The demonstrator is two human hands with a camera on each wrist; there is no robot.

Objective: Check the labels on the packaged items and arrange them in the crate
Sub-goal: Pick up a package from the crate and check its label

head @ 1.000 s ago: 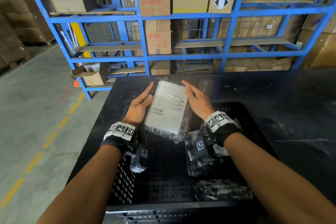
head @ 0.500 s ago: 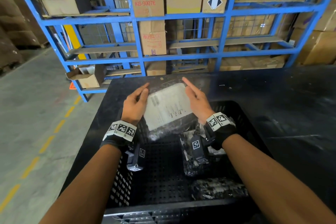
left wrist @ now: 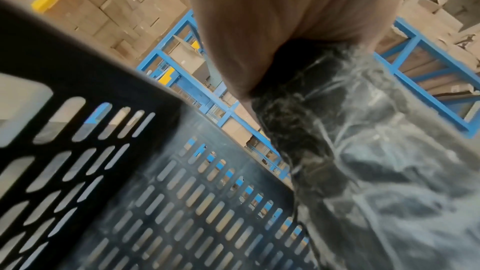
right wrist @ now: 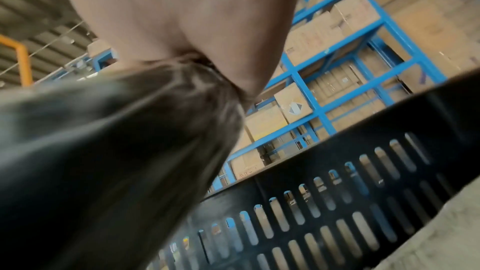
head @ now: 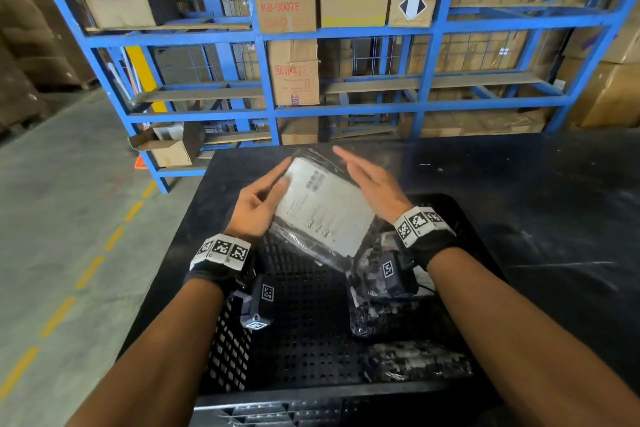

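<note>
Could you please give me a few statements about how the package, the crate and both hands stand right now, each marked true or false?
1. Both the left hand and the right hand hold the package. True.
2. The package's white label faces down. False: it faces up.
3. The black crate holds no packages. False: bagged dark items lie in its right side.
4. The shelving behind is blue. True.
</note>
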